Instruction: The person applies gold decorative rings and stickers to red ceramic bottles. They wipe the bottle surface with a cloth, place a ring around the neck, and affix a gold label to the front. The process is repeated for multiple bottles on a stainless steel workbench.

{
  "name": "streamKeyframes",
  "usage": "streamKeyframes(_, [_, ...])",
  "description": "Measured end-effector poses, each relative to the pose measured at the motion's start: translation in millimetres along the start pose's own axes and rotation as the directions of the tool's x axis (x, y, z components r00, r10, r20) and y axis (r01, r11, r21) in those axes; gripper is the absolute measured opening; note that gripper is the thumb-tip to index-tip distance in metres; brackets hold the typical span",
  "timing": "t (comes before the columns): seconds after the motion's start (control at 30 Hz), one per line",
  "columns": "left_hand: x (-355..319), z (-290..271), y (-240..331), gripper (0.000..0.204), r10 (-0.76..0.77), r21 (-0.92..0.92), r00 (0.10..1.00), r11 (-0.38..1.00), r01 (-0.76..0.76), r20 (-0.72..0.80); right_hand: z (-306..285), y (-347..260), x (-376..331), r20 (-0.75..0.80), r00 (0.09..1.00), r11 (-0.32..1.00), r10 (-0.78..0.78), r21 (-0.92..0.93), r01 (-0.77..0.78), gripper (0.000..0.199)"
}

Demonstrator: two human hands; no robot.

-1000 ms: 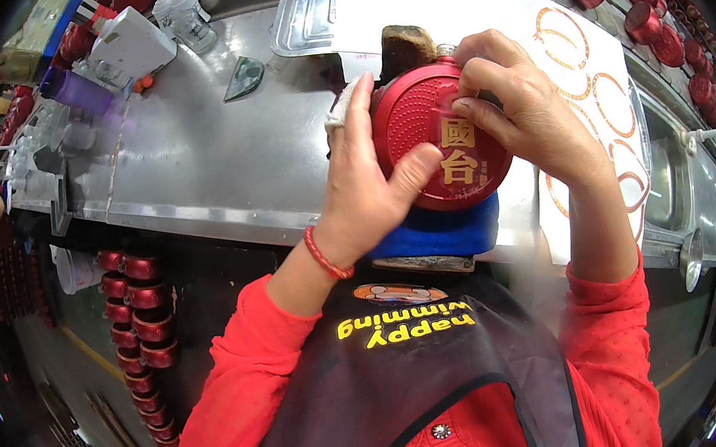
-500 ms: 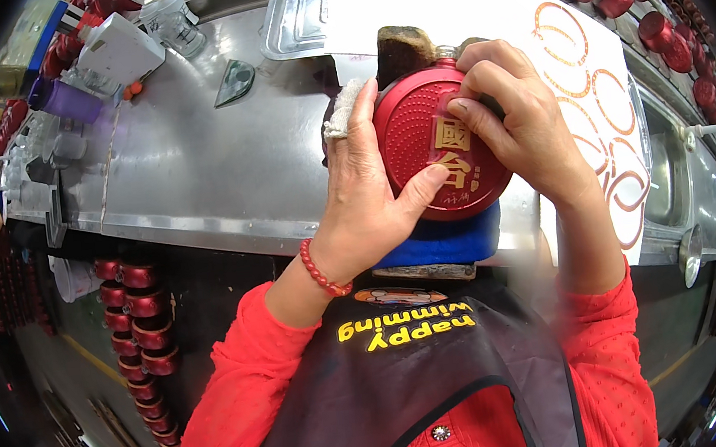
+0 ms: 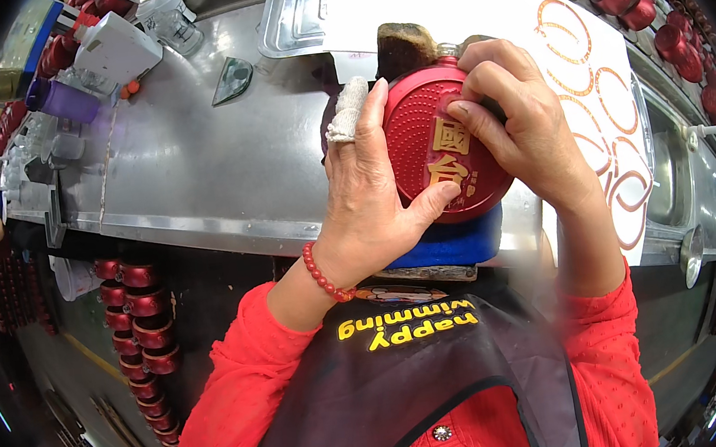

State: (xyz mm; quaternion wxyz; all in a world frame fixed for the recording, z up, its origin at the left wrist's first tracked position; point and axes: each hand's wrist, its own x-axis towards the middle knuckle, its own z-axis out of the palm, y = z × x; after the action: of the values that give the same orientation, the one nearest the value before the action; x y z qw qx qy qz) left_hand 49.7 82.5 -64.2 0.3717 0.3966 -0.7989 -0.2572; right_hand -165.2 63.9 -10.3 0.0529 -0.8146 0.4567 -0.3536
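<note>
Head view, near first: the left hand (image 3: 366, 214) cups the round red flask with gold characters (image 3: 442, 149), thumb bracing its lower edge; the right hand (image 3: 522, 123) clasps its far side, fingertips pressing the face, probably to steady it above the blue pad (image 3: 456, 244). Beyond lies the grey metal desk (image 3: 186, 167), a white sheet of gold ring stickers (image 3: 598, 102), and rows of red flasks (image 3: 137, 321).

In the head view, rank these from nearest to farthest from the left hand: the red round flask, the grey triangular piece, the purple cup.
From the left hand:
1. Red round flask, held, to its right.
2. Grey triangular piece, on the metal bench, up-left.
3. Purple cup, far left.
</note>
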Motion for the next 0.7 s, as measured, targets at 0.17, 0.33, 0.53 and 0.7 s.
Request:
streamKeyframes(0.17, [-0.1, 1.7, -5.6, 0.106, -0.018, -0.091, 1.0, 0.996, 0.019, 0.007, 0.2, 1.1, 1.1, -0.017, 1.0, 1.0, -0.022, -0.014, 0.022, 0.02])
streamKeyframes(0.33, [-1.0, 4.9, -7.7, 0.101, -0.014, -0.051, 1.0, 0.999, 0.013, -0.012, 0.0, 1.6, 1.1, -0.004, 1.0, 1.0, -0.017, 0.003, 0.017, 0.019])
streamKeyframes(0.53, [0.2, 3.4, -4.4, 0.102, 0.012, -0.057, 1.0, 0.998, -0.012, -0.016, -0.3, -0.4, 1.2, 0.004, 1.0, 1.0, 0.007, 0.006, -0.007, 0.018])
streamKeyframes(0.7, [1.2, 1.8, -4.7, 0.101, -0.001, -0.072, 1.0, 0.997, 0.001, -0.005, -1.3, -1.0, 3.0, 0.007, 1.0, 1.0, 0.004, -0.003, -0.004, 0.018])
